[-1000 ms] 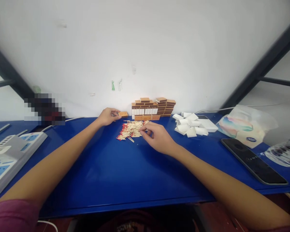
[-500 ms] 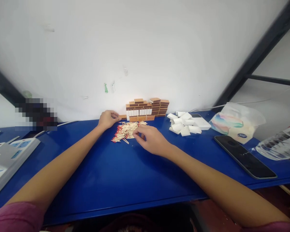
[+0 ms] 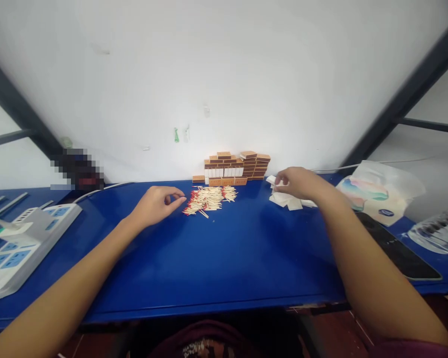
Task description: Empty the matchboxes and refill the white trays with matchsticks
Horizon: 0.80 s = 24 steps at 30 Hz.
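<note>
My left hand (image 3: 160, 205) hovers over the table just left of a heap of loose red-tipped matches (image 3: 208, 199), thumb and index finger curved and apart, nothing visible between them. My right hand (image 3: 296, 185) is over a pile of small white card pieces (image 3: 281, 199) that look like matchbox trays. Its fingers close on one white piece at the top of that pile; the palm hides part of the heap. Behind the matches, brown and orange matchboxes (image 3: 224, 165) are stacked against the wall, and a single matchbox (image 3: 198, 179) lies at their left end.
On the left of the blue table (image 3: 216, 258) sits a power strip (image 3: 41, 238) with a plug in it. To the right are a phone (image 3: 399, 248), a tissue pack (image 3: 377, 194) and a clear bottle (image 3: 438, 228). A white wall rises behind.
My left hand has let go of the matchbox at the row's left end and drawn back toward me. My right hand has moved right, from the matches to the white pieces. The view has shifted slightly.
</note>
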Motion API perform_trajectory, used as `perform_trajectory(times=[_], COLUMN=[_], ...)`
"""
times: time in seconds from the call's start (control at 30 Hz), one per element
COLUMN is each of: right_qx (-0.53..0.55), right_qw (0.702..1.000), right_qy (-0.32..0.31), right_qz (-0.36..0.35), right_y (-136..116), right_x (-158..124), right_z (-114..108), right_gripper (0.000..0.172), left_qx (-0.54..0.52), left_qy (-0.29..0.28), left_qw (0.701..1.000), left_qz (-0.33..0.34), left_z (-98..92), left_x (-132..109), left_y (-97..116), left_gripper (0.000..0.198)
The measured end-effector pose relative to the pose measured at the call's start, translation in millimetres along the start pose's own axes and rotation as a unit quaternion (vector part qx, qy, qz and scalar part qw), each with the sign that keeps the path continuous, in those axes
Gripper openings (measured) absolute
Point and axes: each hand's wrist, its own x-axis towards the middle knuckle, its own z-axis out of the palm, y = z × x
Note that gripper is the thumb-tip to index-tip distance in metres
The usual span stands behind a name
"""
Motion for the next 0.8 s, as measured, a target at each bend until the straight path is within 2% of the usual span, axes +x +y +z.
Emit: perform_trajectory(times=[0.13, 0.3, 0.43, 0.53, 0.67, 0.8], right_qx=[-0.016, -0.032, -0.049, -0.056, -0.046, -0.015], right_qw=[0.995, 0.989, 0.987, 0.986, 0.988, 0.993], right_qy=[-0.037, -0.119, -0.129, -0.126, -0.093, -0.074], right_qz=[0.089, 0.082, 0.084, 0.097, 0.117, 0.096], right_y=[25, 25, 12, 9, 16, 22], right_x=[-2, -3, -3, -3, 2, 6], right_z=[-6, -3, -2, -1, 6, 14], right_gripper=[0.029, 0.029, 0.015, 0.013, 0.022, 0.036], left_qx=[0.039, 0.046, 0.110, 0.142, 0.161, 0.162], left_qy=[-0.027, -0.042, -0.043, -0.051, -0.070, -0.077], left_qw=[0.999, 0.997, 0.989, 0.983, 0.979, 0.979], left_qz=[0.022, 0.056, 0.088, 0.104, 0.101, 0.097], left_z=[0.7, 4.2, 4.6, 5.1, 6.5, 7.1], left_x=[-12, -14, -18, -19, -20, -20], left_y=[8, 17, 27, 31, 32, 33], left_gripper=[0.029, 0.028, 0.033, 0.036, 0.035, 0.033])
